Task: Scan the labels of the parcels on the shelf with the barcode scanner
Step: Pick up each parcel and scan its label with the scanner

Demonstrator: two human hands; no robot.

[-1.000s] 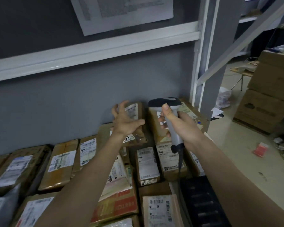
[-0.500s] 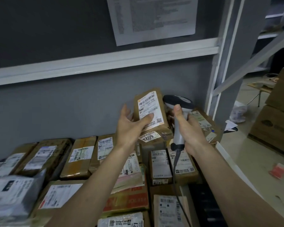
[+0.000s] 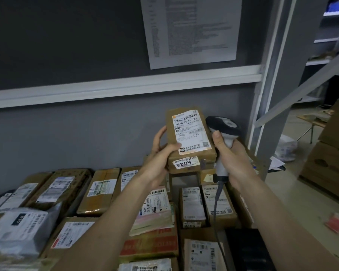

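My left hand [image 3: 160, 151] is wrapped round the lower left edge of a small brown parcel [image 3: 190, 133], thumb across the bottom corner of its white shipping label [image 3: 190, 132], tilting it up off the stack at the back of the shelf. My right hand [image 3: 233, 159] grips the handle of the barcode scanner [image 3: 223, 132], thumb up near the head, just right of the parcel and almost touching it. The scanner's head faces away from me, not yet turned onto the label, so I judge this parcel unscanned.

Plenty remains, I'd say: rows of taped cartons [image 3: 104, 190], a grey poly bag [image 3: 22, 229] and more boxes near my forearms lie on the shelf with labels up, and nothing shows which, if any, have been read.

The scanner's window and trigger are hidden from me. Its cable [image 3: 216, 212] runs down out of view. The box under the parcel shows only a "6023" sticker [image 3: 185, 163], upside down. Small print on every label is too fine to read.
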